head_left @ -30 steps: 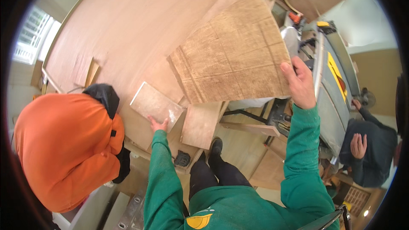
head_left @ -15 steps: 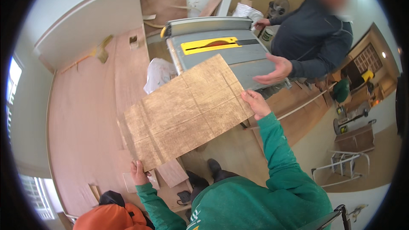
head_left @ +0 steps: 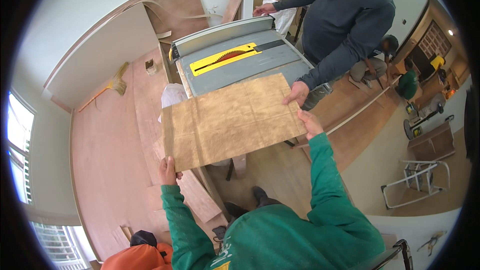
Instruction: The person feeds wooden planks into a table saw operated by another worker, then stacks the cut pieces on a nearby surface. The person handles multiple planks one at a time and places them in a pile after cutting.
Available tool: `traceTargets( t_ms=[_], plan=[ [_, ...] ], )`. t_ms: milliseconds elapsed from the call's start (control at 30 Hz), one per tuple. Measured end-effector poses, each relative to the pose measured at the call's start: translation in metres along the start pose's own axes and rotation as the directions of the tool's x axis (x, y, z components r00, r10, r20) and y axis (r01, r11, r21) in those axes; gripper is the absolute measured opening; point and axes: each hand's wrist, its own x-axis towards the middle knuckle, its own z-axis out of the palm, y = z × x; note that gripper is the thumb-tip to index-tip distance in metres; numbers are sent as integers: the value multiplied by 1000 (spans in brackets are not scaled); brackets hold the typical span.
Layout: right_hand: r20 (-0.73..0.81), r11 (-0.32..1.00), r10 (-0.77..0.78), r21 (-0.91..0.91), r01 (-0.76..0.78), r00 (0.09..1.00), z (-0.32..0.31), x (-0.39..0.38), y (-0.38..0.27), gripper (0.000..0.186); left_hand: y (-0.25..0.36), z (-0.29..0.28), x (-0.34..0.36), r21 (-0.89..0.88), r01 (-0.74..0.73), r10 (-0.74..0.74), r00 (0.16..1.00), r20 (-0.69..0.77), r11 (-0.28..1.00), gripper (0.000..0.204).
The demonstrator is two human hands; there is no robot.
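Head view: I see the left hand (head_left: 169,171) and right hand (head_left: 310,123) gripping a wooden panel (head_left: 235,126) between them, a co-worker's hand (head_left: 297,93) touching it just beyond the right. I'd hold it level, clear of the table-saw blade (head_left: 234,56).

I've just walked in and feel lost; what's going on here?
The person's left hand and right hand hold a brown board by its two ends. A co-worker's hand is on the board's far right corner. In view, the board overlaps a table saw's near edge; whether it rests there is unclear.
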Motion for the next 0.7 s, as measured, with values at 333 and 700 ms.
traceTargets(
  t_ms=[333, 700],
  plan=[
    [63, 854, -113, 517, 64, 992, -102, -23, 7, 67, -17, 33, -14, -65, -137, 135, 990, -39, 988, 22],
    [-99, 665, 672, -356, -657, 734, -120, -69, 222, 63, -265, 11, -198, 388, 462, -476, 877, -67, 797, 27]
  ],
)
